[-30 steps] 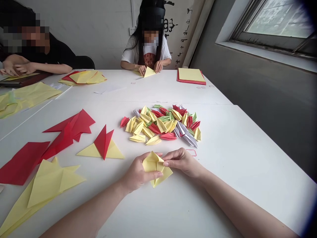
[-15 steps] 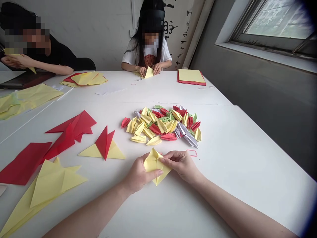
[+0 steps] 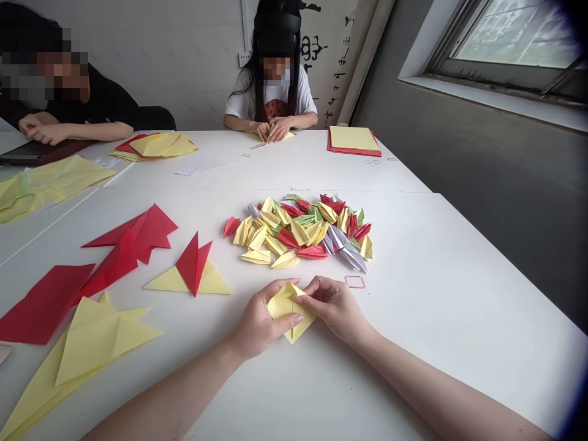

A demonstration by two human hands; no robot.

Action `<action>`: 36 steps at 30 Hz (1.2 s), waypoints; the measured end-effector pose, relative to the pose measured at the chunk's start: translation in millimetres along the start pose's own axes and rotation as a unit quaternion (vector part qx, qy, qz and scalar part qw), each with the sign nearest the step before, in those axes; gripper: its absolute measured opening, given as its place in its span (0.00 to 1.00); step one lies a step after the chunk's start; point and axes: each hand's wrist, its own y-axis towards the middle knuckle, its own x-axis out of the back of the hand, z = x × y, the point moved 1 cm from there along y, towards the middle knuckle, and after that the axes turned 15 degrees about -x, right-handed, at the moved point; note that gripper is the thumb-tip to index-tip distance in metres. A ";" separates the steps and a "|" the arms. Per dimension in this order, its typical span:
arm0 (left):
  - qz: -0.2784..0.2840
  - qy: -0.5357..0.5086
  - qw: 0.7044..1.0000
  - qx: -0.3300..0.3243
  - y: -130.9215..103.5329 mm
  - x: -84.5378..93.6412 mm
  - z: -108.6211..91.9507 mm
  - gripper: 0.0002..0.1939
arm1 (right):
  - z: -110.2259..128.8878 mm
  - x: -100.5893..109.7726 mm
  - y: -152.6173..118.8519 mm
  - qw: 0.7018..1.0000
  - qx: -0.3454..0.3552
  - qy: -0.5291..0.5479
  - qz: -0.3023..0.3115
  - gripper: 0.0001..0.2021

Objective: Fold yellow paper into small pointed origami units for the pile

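A partly folded square of yellow paper (image 3: 294, 331) is held between my two hands, just above the white table. My left hand (image 3: 263, 320) grips its left side, thumb pressed across the front and fingers behind. On the upper right, my right hand (image 3: 337, 309) pinches a flap between thumb and bent fingers. Just beyond my hands lies a pile of small folded paper pieces (image 3: 301, 236) in yellow, red, green and pale purple. Left of my hands, a red folded paper (image 3: 193, 263) rests on a yellow folded triangle (image 3: 215, 282).
Yellow folded sheets (image 3: 98, 343) and red folded sheets (image 3: 50, 300) spread over the table's left side. Across the table, a person (image 3: 271, 98) folds yellow paper; another person (image 3: 96, 104) sits far left. A stack of square paper (image 3: 353, 139) lies at the far right.
My right fingers have drawn the flap's top slightly lower, and the yellow paper's upper tip is flatter. The far-left person's hands have come down; the person opposite has brought their hands together.
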 end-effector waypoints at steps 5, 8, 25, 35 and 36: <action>-0.006 -0.057 0.998 0.012 1.0 -0.9 -0.9 0.28 | -1.8 -0.1 -1.3 1.000 0.003 0.012 -0.020 0.16; -0.003 -0.080 0.997 0.014 0.7 -0.6 -2.6 0.31 | -1.3 -0.4 -2.2 1.000 0.013 0.018 -0.019 0.16; -0.059 -0.123 0.989 0.060 0.9 -3.5 -7.3 0.27 | 2.0 3.8 -3.5 0.985 0.128 -0.076 -0.088 0.13; -0.016 -0.125 0.991 0.055 2.7 -3.3 -10.6 0.26 | 0.4 2.9 -1.2 0.996 0.062 -0.016 -0.063 0.16; -0.016 -0.120 0.991 0.058 2.4 -3.1 -10.8 0.26 | 0.8 2.9 -1.3 0.996 0.064 -0.018 -0.067 0.16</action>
